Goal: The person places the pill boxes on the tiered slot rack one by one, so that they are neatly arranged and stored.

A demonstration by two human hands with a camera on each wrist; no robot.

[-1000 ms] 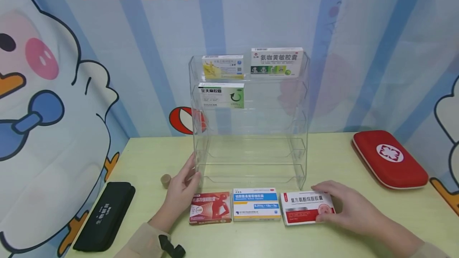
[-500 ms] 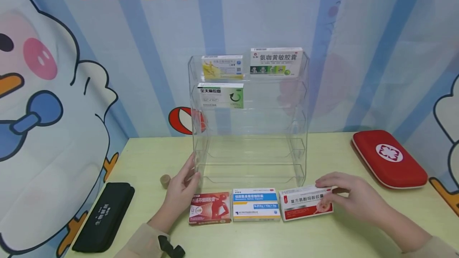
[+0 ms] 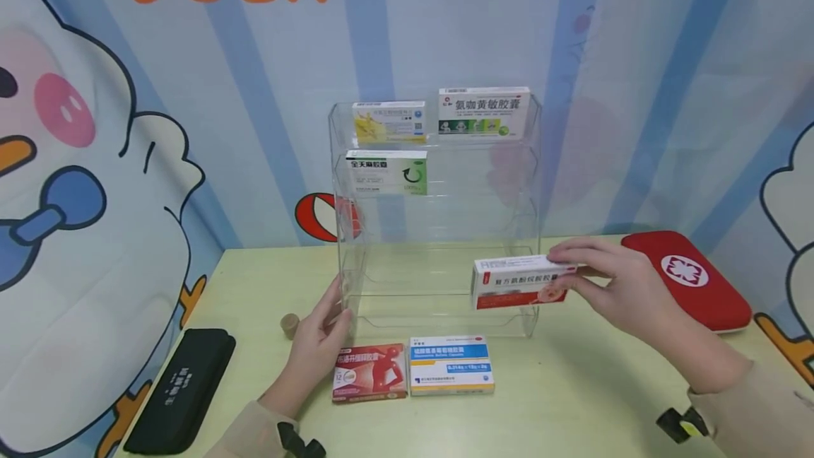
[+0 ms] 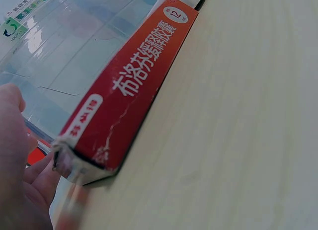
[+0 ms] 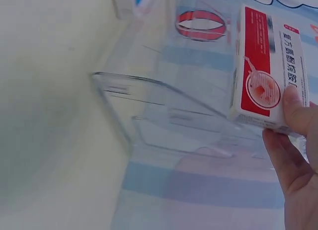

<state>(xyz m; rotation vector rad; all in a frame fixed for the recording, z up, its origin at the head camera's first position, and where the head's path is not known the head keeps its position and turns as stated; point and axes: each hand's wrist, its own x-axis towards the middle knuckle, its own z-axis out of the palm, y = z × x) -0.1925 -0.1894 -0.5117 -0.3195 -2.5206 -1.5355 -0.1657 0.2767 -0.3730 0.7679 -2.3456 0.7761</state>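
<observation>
Right hand point(image 3: 620, 292) pinched the red-and-white box point(image 3: 518, 290) by one end, aloft before the lower right of the clear rack point(image 3: 483, 182); left hand point(image 3: 318, 339) gripped the rack's side. Held so far off-centre, the box could swivel or clip a tier. Half a second earlier, it was low beside the blue-and-white box point(image 3: 451, 365).

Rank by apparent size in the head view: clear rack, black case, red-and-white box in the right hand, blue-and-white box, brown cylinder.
1. Clear rack
2. Black case
3. Red-and-white box and blue-and-white box: too alike to rank
4. Brown cylinder
</observation>
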